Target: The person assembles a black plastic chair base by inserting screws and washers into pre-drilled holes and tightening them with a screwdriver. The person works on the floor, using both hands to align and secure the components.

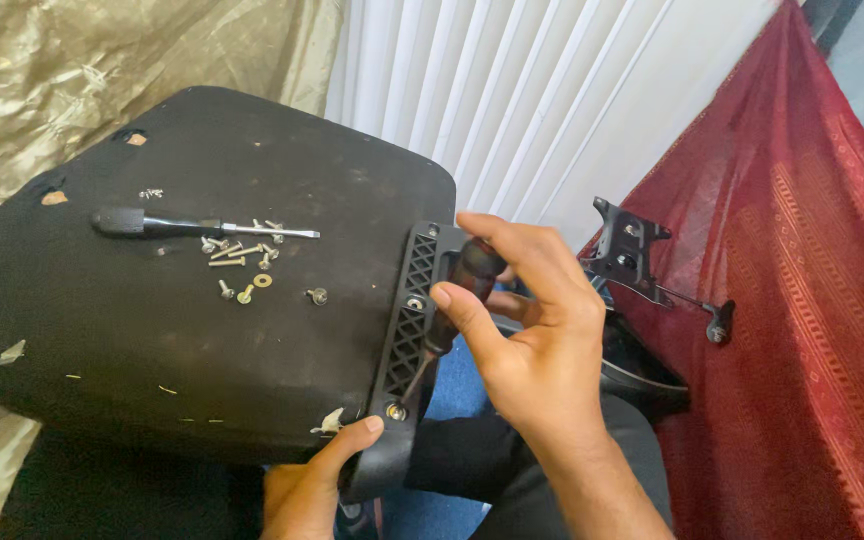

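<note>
An upturned black chair seat (182, 290) lies in front of me. A black plastic armrest bracket (407, 330) runs along its right edge. My right hand (517, 330) is shut on the dark handle of a screwdriver (467, 275), whose shaft points down toward a screw (395, 411) at the bracket's lower end. My left hand (312, 485) grips the seat's near edge, thumb resting beside that screw. Another screw (414, 302) sits midway up the bracket.
A second black-handled screwdriver (192, 228) lies on the seat among several loose screws and washers (247, 265). A black metal chair mechanism (632, 255) rests to the right on red patterned cloth (802, 300). White vertical blinds hang behind; gold fabric covers the left.
</note>
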